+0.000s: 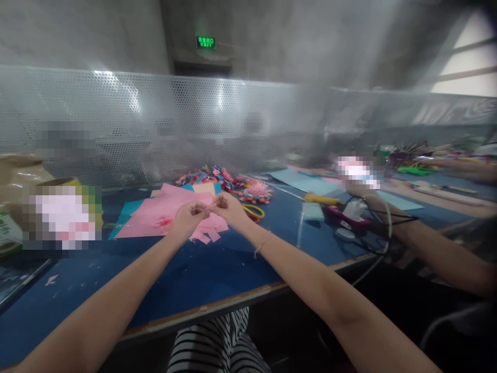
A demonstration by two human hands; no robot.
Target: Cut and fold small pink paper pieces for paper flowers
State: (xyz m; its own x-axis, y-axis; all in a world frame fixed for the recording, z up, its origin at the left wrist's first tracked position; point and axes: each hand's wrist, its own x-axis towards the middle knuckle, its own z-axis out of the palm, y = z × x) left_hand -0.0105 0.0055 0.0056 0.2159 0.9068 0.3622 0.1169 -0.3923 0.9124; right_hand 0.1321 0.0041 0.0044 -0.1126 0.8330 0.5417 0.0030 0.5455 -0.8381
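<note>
Over a stack of pink paper sheets (149, 212), my left hand (188, 217) and my right hand (229, 210) meet fingertip to fingertip. Both are closed in a pinch on what looks like a small piece of pink paper (212, 205); it is mostly hidden by the fingers and blends with the sheets behind. Blue paper (125, 217) shows under the stack. Cut pink strips (207, 234) lie just below my hands. Beside my right wrist are yellow scissor-like loops (254, 211). Behind my hands sits a heap of colourful fringed paper pieces (254, 190).
The blue table (182, 280) has a worn front edge. At right lie a yellow-handled tool (321, 199), a purple power strip (347, 217) with cables, and light-blue sheets (298, 180). Another person's arm (423, 238) reaches in there. A brown bag (23, 176) stands at left. A perforated metal panel (155, 103) rises behind.
</note>
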